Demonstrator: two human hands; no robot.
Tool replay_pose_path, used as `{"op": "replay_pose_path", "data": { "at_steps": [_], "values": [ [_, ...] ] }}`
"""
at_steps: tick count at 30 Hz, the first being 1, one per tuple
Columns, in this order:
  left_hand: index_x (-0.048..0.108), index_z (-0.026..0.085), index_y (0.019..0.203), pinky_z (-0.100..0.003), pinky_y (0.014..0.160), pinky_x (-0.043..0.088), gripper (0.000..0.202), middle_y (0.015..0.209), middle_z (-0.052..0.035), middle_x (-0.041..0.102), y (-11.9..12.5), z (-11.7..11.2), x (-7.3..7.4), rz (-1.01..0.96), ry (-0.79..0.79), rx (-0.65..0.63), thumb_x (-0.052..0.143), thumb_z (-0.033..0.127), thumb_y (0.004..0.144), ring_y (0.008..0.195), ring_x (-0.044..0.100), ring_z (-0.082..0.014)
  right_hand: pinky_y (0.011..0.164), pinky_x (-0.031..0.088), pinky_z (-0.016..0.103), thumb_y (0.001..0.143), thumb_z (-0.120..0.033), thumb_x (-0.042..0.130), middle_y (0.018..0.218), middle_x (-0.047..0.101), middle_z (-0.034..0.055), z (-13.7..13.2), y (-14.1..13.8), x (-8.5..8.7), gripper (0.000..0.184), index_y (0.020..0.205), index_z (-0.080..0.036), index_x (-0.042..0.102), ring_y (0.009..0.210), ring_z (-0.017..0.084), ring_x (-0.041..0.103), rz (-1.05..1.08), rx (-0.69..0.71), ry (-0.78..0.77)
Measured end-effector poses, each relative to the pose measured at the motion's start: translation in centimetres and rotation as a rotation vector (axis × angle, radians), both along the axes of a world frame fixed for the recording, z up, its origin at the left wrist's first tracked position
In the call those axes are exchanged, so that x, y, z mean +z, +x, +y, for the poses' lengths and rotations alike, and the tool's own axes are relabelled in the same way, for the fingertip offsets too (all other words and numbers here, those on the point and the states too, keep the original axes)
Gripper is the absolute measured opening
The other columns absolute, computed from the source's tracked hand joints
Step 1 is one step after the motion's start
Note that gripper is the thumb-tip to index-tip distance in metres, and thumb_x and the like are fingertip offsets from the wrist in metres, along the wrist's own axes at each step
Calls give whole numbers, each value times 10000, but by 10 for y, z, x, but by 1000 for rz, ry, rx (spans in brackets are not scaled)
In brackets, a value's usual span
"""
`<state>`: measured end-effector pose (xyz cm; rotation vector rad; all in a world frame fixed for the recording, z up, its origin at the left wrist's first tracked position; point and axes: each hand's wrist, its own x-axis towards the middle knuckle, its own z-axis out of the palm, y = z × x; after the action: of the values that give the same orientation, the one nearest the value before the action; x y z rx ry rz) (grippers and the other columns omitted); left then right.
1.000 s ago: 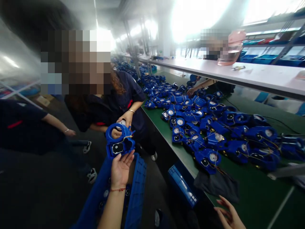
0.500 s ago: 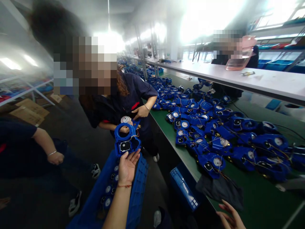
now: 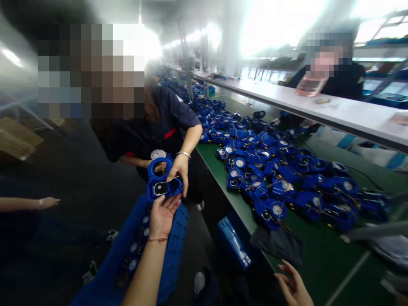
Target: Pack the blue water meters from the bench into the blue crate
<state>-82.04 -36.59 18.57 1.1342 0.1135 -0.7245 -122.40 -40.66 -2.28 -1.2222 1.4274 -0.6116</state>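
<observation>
My left hand [image 3: 163, 214], palm up with a red bracelet at the wrist, holds a blue plastic meter housing [image 3: 151, 186] from below. The housing has a round opening at its upper end and a black part in its lower compartment. A co-worker's hand [image 3: 181, 168] reaches across the housing and touches its right side. Behind it, the co-worker's other hand is partly hidden beside a white-faced water meter [image 3: 157, 154]. At the lower right, my right hand [image 3: 295, 282] is empty, fingers apart and slightly bent, close to a dark cloth [image 3: 280, 244] on the bench edge.
Many blue meters with loose wires cover the green bench [image 3: 331, 259]. Below my left arm stands a blue crate [image 3: 178, 242] containing meters. A smaller blue bin [image 3: 235, 242] sits beside the bench. Above runs a white shelf [image 3: 255, 92] with a pink bottle [image 3: 310, 86]. Another person's arm [image 3: 25, 203] shows at left.
The co-worker's hand has come down onto the housing. The view has shifted, so the housing and my hands appear further left. At left, the other person's hand has opened out.
</observation>
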Motion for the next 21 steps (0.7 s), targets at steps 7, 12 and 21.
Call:
{"op": "replay_pose_path", "data": {
  "at_steps": [7, 12, 21],
  "values": [
    [576, 104, 859, -398, 1052, 327, 208, 881, -95, 660, 20, -27, 1, -35, 105, -40, 487, 283, 804, 973, 606, -220, 806, 522, 416, 744, -467, 504, 1030, 603, 139, -34, -22, 8, 526, 1156, -140, 477, 910, 250, 616, 243, -141, -311],
    [509, 141, 833, -296, 779, 502, 104, 958, -87, 632, -23, -67, -42, -26, 181, -68, 500, 244, 829, 904, 622, -170, 816, 512, 417, 786, -369, 456, 1057, 575, 148, -95, -35, -8, 426, 1136, -129, 483, 914, 239, 594, 332, -128, -431],
    [555, 82, 972, -258, 708, 485, 203, 928, -144, 653, -271, -120, -215, 405, 271, -716, 520, 107, 773, 811, 648, -191, 1044, 313, 439, 640, -341, 697, 1293, 474, 187, -271, 46, -1, 657, 1218, -94, 503, 1230, 314, 395, 791, 1010, -601]
  ]
}}
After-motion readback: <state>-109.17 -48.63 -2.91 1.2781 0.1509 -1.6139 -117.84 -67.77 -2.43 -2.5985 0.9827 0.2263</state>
